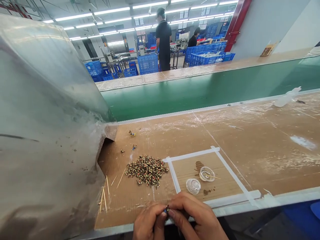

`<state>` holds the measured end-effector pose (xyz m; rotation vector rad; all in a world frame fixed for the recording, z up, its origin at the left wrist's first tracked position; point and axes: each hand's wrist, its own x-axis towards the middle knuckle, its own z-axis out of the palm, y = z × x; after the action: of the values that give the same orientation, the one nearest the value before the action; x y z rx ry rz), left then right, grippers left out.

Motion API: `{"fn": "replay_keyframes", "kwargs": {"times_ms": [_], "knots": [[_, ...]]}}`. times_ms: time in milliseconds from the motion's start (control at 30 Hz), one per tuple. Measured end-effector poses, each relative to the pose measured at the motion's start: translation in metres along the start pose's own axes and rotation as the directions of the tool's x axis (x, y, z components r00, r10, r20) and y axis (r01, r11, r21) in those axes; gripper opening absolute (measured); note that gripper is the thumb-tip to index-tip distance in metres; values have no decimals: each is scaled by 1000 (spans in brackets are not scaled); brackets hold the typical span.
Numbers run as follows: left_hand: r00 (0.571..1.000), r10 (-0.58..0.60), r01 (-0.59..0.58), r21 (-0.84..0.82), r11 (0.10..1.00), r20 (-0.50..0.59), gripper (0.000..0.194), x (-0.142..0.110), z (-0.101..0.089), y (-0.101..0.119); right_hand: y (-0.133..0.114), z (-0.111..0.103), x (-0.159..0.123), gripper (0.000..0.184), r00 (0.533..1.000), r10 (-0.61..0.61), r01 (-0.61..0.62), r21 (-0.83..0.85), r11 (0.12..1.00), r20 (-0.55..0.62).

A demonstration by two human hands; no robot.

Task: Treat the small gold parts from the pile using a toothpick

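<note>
My left hand point(148, 221) and my right hand point(192, 216) meet at the near edge of the cardboard-covered bench point(200, 133). Their fingertips pinch a tiny blue and metal part point(166, 210) between them. Just beyond my left hand lies a heap of several small brown, gold and red parts point(146, 170), with a few strays point(132, 133) farther back. Two clear round plastic dishes point(193, 186) stand inside a square of white tape point(191, 154) beyond my right hand. Thin wooden sticks point(103, 198) lie at the left.
A large dented metal sheet point(50, 133) rises along the left side. Behind the bench runs a green belt point(200, 90). A crumpled clear plastic piece point(287, 96) lies at the right. Beyond are two co-workers point(163, 40) and blue crates point(147, 63).
</note>
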<state>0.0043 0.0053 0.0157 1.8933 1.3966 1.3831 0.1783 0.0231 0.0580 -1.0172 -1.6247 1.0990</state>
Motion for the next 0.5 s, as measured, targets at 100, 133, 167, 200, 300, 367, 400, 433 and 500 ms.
{"fn": "replay_keyframes", "kwargs": {"times_ms": [100, 133, 167, 200, 300, 367, 400, 433, 500], "knots": [[999, 31, -31, -6, 1000, 41, 23, 2, -1, -1, 0, -4, 2, 20, 997, -51, 54, -47, 997, 56], [998, 39, -38, -5, 999, 53, 22, 2, -1, -1, -1, -5, 2, 20, 995, -69, 73, -60, 996, 66], [997, 44, -44, -1, 999, 64, 22, 3, -2, -1, -2, -6, 3, 21, 994, -83, 88, -70, 994, 69], [996, 47, -48, 4, 999, 75, 22, 4, -3, 0, -2, -7, 3, 21, 993, -94, 99, -74, 992, 71], [992, 61, -64, 24, 998, 110, 23, 7, -5, 3, -4, -9, 4, 23, 990, -101, 109, -84, 990, 95], [988, 77, -81, 31, 996, 134, 25, 11, -6, 6, -4, -11, 5, 24, 989, -93, 104, -94, 990, 116], [985, 87, -93, 35, 995, 146, 25, 13, -7, 8, -4, -12, 4, 23, 988, -91, 103, -98, 990, 123], [983, 99, -106, 38, 994, 157, 25, 15, -8, 9, -4, -13, 4, 23, 988, -88, 101, -101, 990, 127], [977, 122, -132, 44, 990, 176, 25, 19, -9, 10, -3, -15, 4, 22, 987, -86, 100, -106, 989, 133]]}}
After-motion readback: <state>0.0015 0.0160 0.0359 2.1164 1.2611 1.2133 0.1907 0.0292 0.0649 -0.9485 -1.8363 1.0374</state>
